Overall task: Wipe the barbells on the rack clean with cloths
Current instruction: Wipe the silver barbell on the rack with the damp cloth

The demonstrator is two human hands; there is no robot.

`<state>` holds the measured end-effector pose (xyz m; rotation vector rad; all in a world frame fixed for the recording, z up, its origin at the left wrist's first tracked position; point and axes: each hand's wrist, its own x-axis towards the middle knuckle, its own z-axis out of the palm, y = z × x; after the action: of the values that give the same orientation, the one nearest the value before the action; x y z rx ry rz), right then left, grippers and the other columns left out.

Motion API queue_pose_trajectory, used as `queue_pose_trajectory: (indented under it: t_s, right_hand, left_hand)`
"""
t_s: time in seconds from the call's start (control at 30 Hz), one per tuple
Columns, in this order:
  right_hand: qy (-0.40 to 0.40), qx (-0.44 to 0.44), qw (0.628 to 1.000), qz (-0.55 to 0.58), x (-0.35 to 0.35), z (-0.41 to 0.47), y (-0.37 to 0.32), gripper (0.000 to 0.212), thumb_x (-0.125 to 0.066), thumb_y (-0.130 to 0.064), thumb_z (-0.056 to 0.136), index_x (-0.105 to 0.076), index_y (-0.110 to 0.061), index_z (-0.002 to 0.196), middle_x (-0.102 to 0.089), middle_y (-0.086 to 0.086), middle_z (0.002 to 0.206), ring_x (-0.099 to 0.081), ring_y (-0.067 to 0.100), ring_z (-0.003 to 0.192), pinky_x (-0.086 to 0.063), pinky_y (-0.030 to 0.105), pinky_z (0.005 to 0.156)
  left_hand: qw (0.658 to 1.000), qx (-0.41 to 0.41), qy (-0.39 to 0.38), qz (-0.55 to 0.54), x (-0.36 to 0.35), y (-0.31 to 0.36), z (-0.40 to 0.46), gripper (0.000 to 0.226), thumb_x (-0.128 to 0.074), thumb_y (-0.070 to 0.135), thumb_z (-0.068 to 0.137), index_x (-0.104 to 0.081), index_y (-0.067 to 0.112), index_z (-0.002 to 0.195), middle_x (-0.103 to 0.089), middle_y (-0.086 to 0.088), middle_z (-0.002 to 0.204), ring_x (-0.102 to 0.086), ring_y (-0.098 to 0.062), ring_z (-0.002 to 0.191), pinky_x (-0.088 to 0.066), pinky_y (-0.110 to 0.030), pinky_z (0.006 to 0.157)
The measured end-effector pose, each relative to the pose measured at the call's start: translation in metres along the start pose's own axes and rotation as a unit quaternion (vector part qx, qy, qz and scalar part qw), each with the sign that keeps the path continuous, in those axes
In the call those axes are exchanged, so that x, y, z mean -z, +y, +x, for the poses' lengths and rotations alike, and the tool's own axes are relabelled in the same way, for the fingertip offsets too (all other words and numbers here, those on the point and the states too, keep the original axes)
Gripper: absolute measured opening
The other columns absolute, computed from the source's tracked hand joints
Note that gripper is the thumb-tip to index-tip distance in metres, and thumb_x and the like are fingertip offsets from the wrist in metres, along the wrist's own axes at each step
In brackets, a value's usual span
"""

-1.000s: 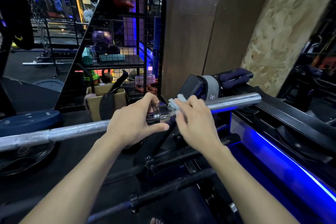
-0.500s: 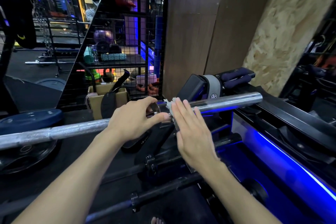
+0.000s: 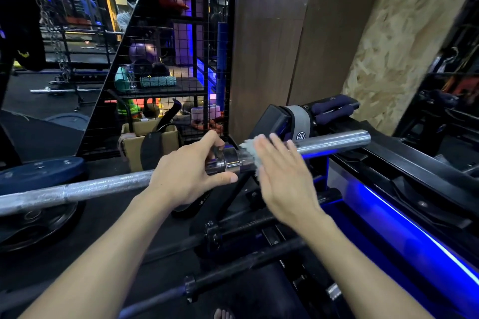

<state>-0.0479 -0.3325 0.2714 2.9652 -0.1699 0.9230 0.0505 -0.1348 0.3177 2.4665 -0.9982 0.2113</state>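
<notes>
Chrome barbell (image 3: 324, 143), across the rack; left hand (image 3: 186, 176) grips it at the collar. Pale cloth (image 3: 250, 151) on the sleeve, pressed under the right hand (image 3: 282, 179), fingers straight and together. Step: wiping sleeve. Next, probably: slide cloth toward the sleeve end.

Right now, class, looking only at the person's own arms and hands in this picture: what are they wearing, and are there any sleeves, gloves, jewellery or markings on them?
Both forearms are bare up to the picture's lower edge: no sleeves show. The left hand and the right hand wear no gloves. No watch, wristband, ring or marking is visible on either.
</notes>
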Motion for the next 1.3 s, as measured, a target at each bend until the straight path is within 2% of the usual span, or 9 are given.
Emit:
queue_pose_trajectory:
  t_s: [0.17, 0.3, 0.4, 0.5, 0.63, 0.87, 1.0, 1.1, 1.3]
  right_hand:
    - [-0.015, -0.135, 0.990, -0.036, 0.005, 0.020, 0.048, 0.065, -0.018, -0.028, 0.095, -0.045, -0.008, 0.150, -0.046, 0.008, 0.155, -0.032, 0.032, 0.148, -0.021, 0.047, 0.124]
    - [0.004, -0.046, 0.996, 0.076, -0.002, 0.006, -0.019, 0.056, -0.029, -0.021, 0.100, -0.041, -0.011, 0.154, -0.040, 0.008, 0.159, -0.030, 0.028, 0.151, -0.019, 0.043, 0.125]
    - [-0.003, 0.017, 0.994, 0.106, 0.002, 0.000, -0.033, 0.058, -0.026, -0.024, 0.099, -0.038, -0.016, 0.156, -0.039, 0.003, 0.161, -0.028, 0.022, 0.152, -0.016, 0.041, 0.126]
    - [-0.022, -0.043, 0.998, 0.039, 0.007, 0.012, 0.010, 0.065, -0.019, -0.027, 0.094, -0.041, -0.018, 0.154, -0.045, 0.001, 0.157, -0.031, 0.028, 0.150, -0.019, 0.047, 0.126]
    - [-0.023, -0.142, 0.988, 0.051, 0.013, 0.022, 0.036, 0.063, -0.026, -0.023, 0.093, -0.045, -0.008, 0.151, -0.048, 0.009, 0.155, -0.031, 0.032, 0.149, -0.020, 0.045, 0.125]
    - [-0.038, 0.044, 0.992, 0.111, 0.011, 0.010, -0.022, 0.060, -0.025, -0.028, 0.098, -0.042, -0.013, 0.153, -0.042, 0.005, 0.159, -0.030, 0.024, 0.151, -0.018, 0.045, 0.126]
    - [-0.061, -0.056, 0.996, 0.033, 0.017, 0.023, 0.032, 0.067, -0.017, -0.029, 0.093, -0.046, -0.019, 0.152, -0.046, 0.002, 0.157, -0.031, 0.029, 0.150, -0.015, 0.043, 0.126]
    - [-0.052, -0.122, 0.989, 0.069, 0.020, 0.025, 0.036, 0.065, -0.021, -0.026, 0.093, -0.050, -0.011, 0.148, -0.048, 0.007, 0.155, -0.031, 0.028, 0.150, -0.013, 0.037, 0.124]
    - [-0.072, 0.018, 0.986, 0.152, 0.019, 0.016, -0.027, 0.058, -0.027, -0.021, 0.097, -0.044, -0.012, 0.153, -0.042, 0.004, 0.159, -0.030, 0.022, 0.151, -0.009, 0.034, 0.127]
  left_hand:
    - [1.000, 0.007, -0.005, 0.011, 0.001, 0.002, -0.003, 0.069, -0.070, 0.076, 0.073, -0.033, 0.044, 0.120, -0.060, 0.018, 0.099, -0.061, -0.014, 0.082, -0.047, -0.036, 0.067]
    - [0.999, 0.011, -0.005, 0.035, -0.002, 0.003, -0.002, 0.076, -0.070, 0.077, 0.073, -0.027, 0.043, 0.126, -0.064, 0.015, 0.102, -0.065, -0.016, 0.081, -0.047, -0.036, 0.066]
    - [0.997, 0.016, -0.005, 0.079, -0.004, 0.002, 0.000, 0.095, -0.066, 0.079, 0.074, -0.022, 0.036, 0.146, -0.066, 0.008, 0.126, -0.066, -0.022, 0.108, -0.047, -0.037, 0.075]
    - [0.993, 0.023, -0.022, 0.109, -0.003, 0.003, 0.001, 0.101, -0.064, 0.081, 0.075, -0.024, 0.033, 0.153, -0.057, 0.009, 0.142, -0.058, -0.021, 0.126, -0.042, -0.038, 0.078]
    - [0.992, 0.029, -0.031, 0.121, -0.004, 0.006, 0.002, 0.095, -0.068, 0.079, 0.074, -0.031, 0.033, 0.148, -0.061, 0.008, 0.135, -0.061, -0.023, 0.120, -0.040, -0.036, 0.075]
    - [0.998, 0.028, -0.036, 0.031, -0.001, -0.004, 0.006, 0.082, -0.028, 0.095, 0.075, -0.051, 0.039, 0.131, -0.069, 0.013, 0.114, -0.065, -0.019, 0.108, -0.044, -0.035, 0.077]
    - [0.999, 0.025, -0.028, 0.008, 0.002, -0.003, 0.003, 0.082, -0.037, 0.090, 0.074, -0.048, 0.041, 0.138, -0.065, 0.017, 0.117, -0.064, -0.017, 0.109, -0.047, -0.035, 0.081]
    - [1.000, 0.023, -0.018, -0.003, 0.002, -0.002, 0.002, 0.076, -0.047, 0.087, 0.075, -0.045, 0.043, 0.137, -0.062, 0.020, 0.114, -0.063, -0.016, 0.106, -0.047, -0.036, 0.080]
    - [0.998, 0.008, 0.001, 0.060, -0.002, 0.005, -0.002, 0.075, -0.072, 0.075, 0.072, -0.030, 0.046, 0.127, -0.055, 0.018, 0.093, -0.058, -0.017, 0.083, -0.040, -0.034, 0.066]
